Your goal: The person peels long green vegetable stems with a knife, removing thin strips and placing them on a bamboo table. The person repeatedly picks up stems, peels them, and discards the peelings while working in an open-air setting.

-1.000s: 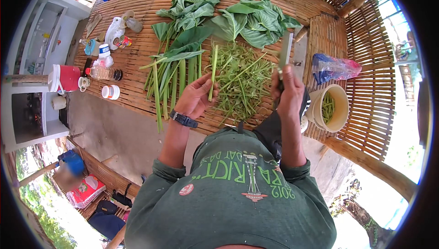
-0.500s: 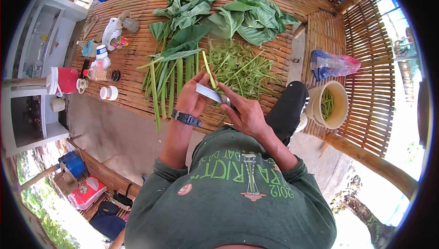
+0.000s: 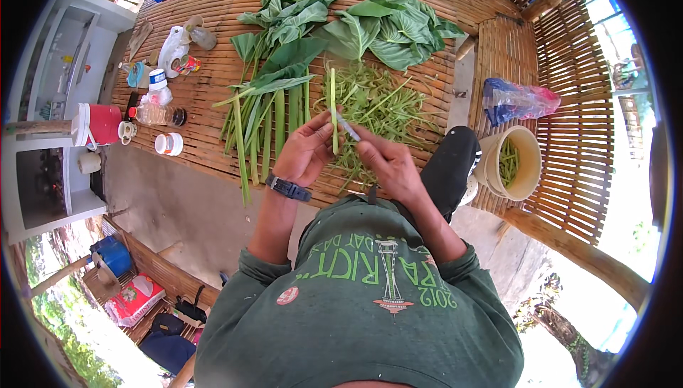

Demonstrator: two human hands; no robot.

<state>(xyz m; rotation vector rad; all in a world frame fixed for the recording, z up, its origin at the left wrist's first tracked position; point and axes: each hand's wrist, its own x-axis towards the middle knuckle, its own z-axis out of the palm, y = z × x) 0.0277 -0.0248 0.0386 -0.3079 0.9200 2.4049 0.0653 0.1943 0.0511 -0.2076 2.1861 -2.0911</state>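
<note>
My left hand [image 3: 306,151], with a dark watch on its wrist, pinches a pale green leaf stalk [image 3: 333,92] that points away from me. My right hand [image 3: 388,164] grips a knife [image 3: 348,129], its blade lying against the stalk's right side; the handle is hidden in my fingers. Just beyond my hands spreads a heap of thin green peelings [image 3: 384,107]. Left of it lie several long unpeeled stalks [image 3: 274,121], some with a big leaf [image 3: 292,60] over their far ends.
Large cut leaves [image 3: 398,28] are piled at the back of the slatted bamboo table [image 3: 213,3]. Bottles [image 3: 160,115] and jars stand at its left. A cream bucket [image 3: 530,164] holding cut stalk pieces is at right, near a plastic bag [image 3: 519,100]. A red cooler [image 3: 99,126] is far left.
The knife has turned from lying crosswise, broad side up, to slanting edge-on against the stalk. The stalk now stands straighter and sits slightly further right.
</note>
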